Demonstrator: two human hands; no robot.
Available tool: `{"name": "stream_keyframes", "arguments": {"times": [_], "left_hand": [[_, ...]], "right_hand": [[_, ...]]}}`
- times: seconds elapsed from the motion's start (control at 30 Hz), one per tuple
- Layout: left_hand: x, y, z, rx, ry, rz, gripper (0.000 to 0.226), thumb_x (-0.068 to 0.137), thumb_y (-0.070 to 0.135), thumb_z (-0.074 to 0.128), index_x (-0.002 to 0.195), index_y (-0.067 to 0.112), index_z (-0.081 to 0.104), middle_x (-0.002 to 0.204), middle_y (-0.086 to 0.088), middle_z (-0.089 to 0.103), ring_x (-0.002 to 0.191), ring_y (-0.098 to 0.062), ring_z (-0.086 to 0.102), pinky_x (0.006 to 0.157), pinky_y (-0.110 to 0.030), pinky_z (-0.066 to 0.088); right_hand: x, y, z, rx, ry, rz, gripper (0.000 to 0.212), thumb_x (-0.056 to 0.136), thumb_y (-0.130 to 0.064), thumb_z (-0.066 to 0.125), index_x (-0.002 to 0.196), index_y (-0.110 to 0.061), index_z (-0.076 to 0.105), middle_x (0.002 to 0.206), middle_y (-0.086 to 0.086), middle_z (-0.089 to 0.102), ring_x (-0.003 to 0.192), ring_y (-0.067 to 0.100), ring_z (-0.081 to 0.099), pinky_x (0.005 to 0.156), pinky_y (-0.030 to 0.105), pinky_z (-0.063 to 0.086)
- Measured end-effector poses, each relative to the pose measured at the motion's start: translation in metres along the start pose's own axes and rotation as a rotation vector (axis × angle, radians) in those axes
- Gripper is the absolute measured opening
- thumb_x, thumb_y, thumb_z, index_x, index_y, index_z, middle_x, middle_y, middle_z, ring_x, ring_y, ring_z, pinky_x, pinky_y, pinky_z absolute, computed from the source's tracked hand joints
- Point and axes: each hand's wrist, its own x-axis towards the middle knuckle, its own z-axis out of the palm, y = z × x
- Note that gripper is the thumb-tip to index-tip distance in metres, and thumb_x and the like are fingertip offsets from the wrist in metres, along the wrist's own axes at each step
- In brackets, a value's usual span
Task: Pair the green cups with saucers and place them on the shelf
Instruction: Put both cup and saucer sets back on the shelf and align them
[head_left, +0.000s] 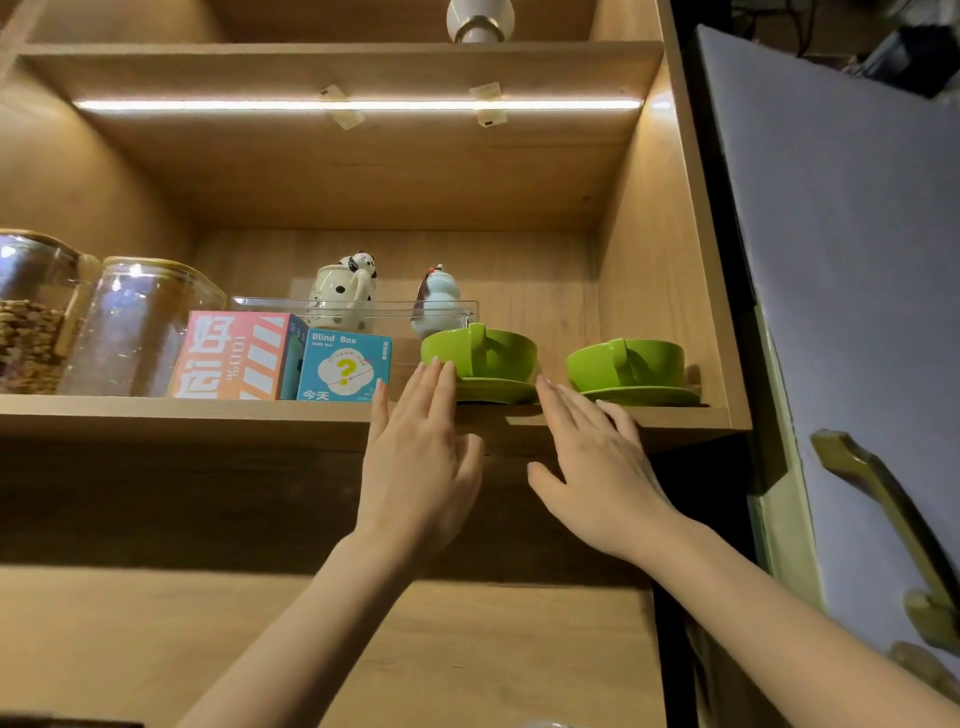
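Nearest to us, two bare forearms rise from the bottom of the frame toward the wooden shelf (208, 415) in the middle. Our left hand (415, 467) is flat and open, fingers stretched together; its fingertips reach the left green cup (480, 351) and the edge of the left saucer (498, 389) below it, but the hand holds nothing. Our right hand (597, 467) is also open, fingers spread, lying over the front edge of the shelf between the two saucers, and it grips nothing.

The left green cup stands upright on its saucer at the centre of the frame. The right green cup (626, 364) stands on the right saucer (641, 396), near the right wall of the compartment. Both pairs are close to the front edge, a little apart from each other.

To the left of the cups we see a blue box (344, 366), then a pink box (234, 356), then two glass jars (140, 327) at the left edge. Behind them, a clear tray (249, 304) holds a panda teapot (343, 293) and a pale figurine (439, 301). A light strip (358, 105) glows in the upper part.
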Motion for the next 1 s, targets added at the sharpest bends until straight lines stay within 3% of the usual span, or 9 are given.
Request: {"name": "stream_keyframes", "arguments": {"times": [0.17,0.43,0.67,0.83,1.0], "left_hand": [[0.002,-0.008,0.01,-0.041,-0.052,-0.023,0.061,0.09,0.03,0.028,0.144,0.014,0.006,0.157,-0.003,0.009,0.144,-0.011,0.005,0.111,-0.026,-0.009],[0.001,-0.014,0.017,0.018,0.003,-0.018,0.061,0.09,0.028,0.036,0.144,0.017,0.01,0.156,0.0,0.014,0.144,-0.011,0.008,0.111,-0.028,-0.009],[0.015,-0.029,0.007,-0.02,-0.037,-0.119,0.064,0.077,0.035,0.023,0.138,0.018,0.029,0.15,-0.002,0.032,0.143,-0.014,0.014,0.118,-0.039,-0.001],[0.017,-0.035,-0.005,-0.015,-0.091,-0.128,0.061,0.076,0.037,0.021,0.129,0.018,0.044,0.14,-0.004,0.047,0.137,-0.016,0.028,0.117,-0.041,-0.002],[0.015,-0.027,-0.011,-0.069,-0.057,-0.155,0.058,0.075,0.037,0.025,0.124,0.019,0.048,0.132,-0.005,0.051,0.13,-0.02,0.036,0.117,-0.041,0.003]], "right_hand": [[0.005,-0.003,0.002,-0.062,-0.01,-0.012,0.07,0.092,-0.036,0.041,0.148,-0.021,0.003,0.158,-0.003,0.014,0.145,0.014,0.012,0.118,0.041,0.006],[0.011,-0.007,0.001,-0.085,-0.013,-0.002,0.067,0.091,-0.035,0.044,0.147,-0.019,0.012,0.154,-0.002,0.026,0.142,0.015,0.02,0.116,0.044,0.009],[0.009,-0.011,-0.003,0.023,-0.009,-0.061,0.072,0.091,-0.032,0.044,0.148,-0.029,-0.001,0.157,-0.006,0.017,0.144,0.012,0.013,0.117,0.04,0.006],[0.006,-0.013,-0.001,0.016,-0.027,-0.098,0.068,0.092,-0.032,0.041,0.148,-0.029,0.002,0.159,-0.005,0.008,0.146,0.01,0.008,0.118,0.038,-0.002],[0.008,-0.011,-0.003,-0.004,-0.044,-0.092,0.066,0.092,-0.032,0.041,0.148,-0.026,0.005,0.159,-0.004,0.013,0.145,0.011,0.011,0.118,0.038,0.0]]}}
